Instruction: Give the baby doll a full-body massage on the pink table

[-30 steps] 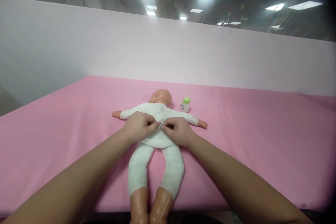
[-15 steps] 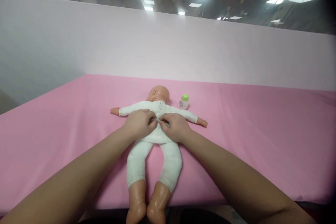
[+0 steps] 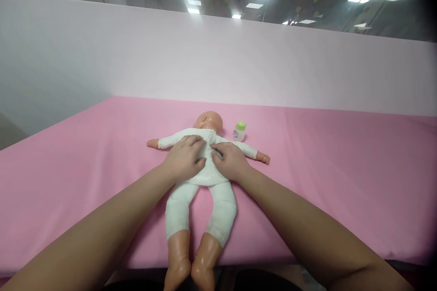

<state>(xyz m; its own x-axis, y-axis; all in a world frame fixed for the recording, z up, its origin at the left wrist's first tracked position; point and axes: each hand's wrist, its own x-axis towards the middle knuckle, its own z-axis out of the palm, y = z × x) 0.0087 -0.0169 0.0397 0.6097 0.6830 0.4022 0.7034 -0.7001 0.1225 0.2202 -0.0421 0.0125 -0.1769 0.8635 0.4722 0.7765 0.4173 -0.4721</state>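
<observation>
A baby doll [image 3: 209, 175] with a white cloth body lies face down, its arms stretched out sideways and its feet toward me. My left hand [image 3: 186, 157] rests on the left side of the doll's back, thumb apart from the fingers. On the right side of the back lies my right hand [image 3: 231, 160], its fingers spread a little and pointing inward. A strip of white cloth shows between the two hands. Beside the doll's head, to the right, stands a small clear bottle [image 3: 239, 132] with a green cap.
The doll and bottle are on a pink-covered table [image 3: 327, 182]. A pale wall panel [image 3: 239, 63] rises behind it, with glass above reflecting ceiling lights. The doll's feet reach over the table's front edge.
Both hands have loosened from bunched fingers at the middle of the back to flatter, more spread ones. The thumbs moved apart, and the doll's head and left-side arm shifted slightly right.
</observation>
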